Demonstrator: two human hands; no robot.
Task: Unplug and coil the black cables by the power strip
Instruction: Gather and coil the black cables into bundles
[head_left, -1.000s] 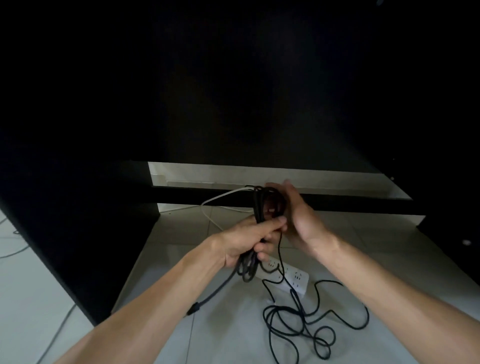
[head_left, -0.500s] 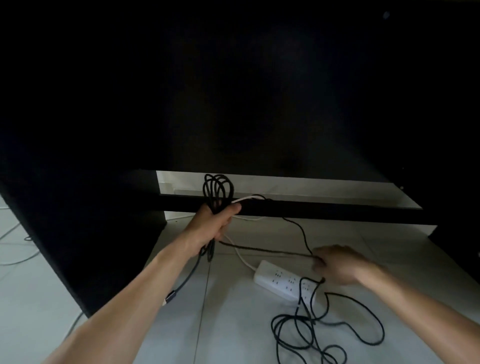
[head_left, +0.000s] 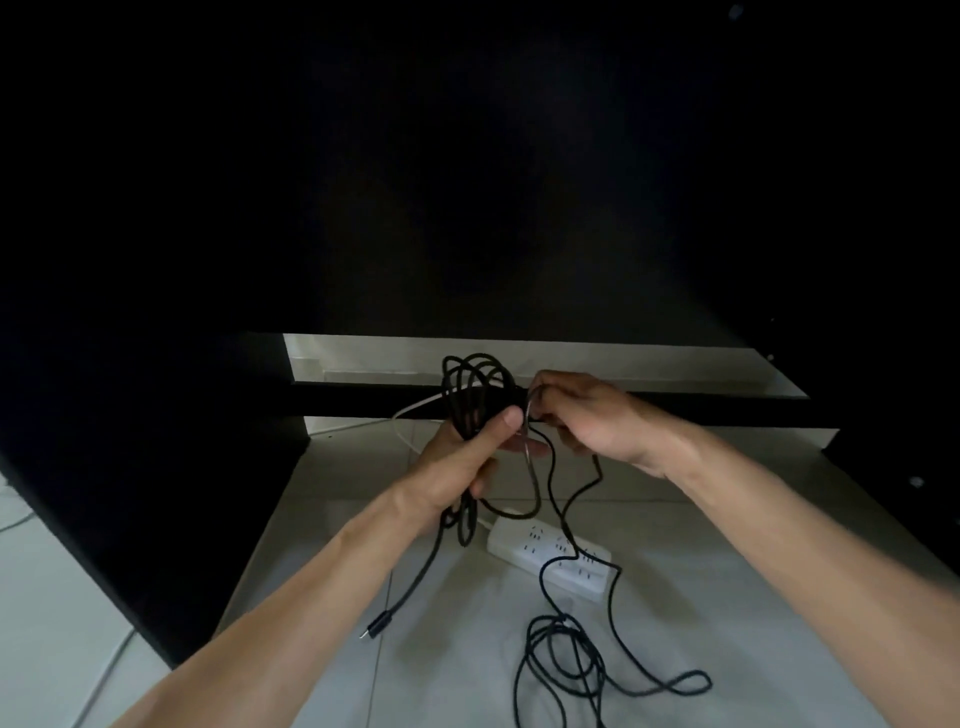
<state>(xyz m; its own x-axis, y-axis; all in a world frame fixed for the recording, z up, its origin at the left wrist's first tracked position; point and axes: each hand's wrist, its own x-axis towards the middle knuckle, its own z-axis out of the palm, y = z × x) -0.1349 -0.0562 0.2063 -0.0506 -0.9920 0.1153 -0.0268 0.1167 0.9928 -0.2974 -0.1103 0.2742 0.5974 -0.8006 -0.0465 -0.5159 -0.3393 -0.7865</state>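
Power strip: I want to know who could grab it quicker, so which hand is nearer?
Left. The left hand hangs just above the power strip's near end; the right hand is higher, farther back.

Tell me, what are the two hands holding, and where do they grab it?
The left hand grips the black cable's coiled loops around their middle. The right hand pinches a strand of the same cable beside the coil.

A pale tiled floor (head_left: 675, 519) is seen under everything. Most of the view is filled by big dark furniture (head_left: 467, 182), too dark to be made out well. A black bar (head_left: 675, 408) is set across its low part, with a light wall (head_left: 623, 364) seen behind it. A thin white cord (head_left: 410, 410) is seen by the bar. Grey cords (head_left: 104, 675) are laid on the floor at the left.
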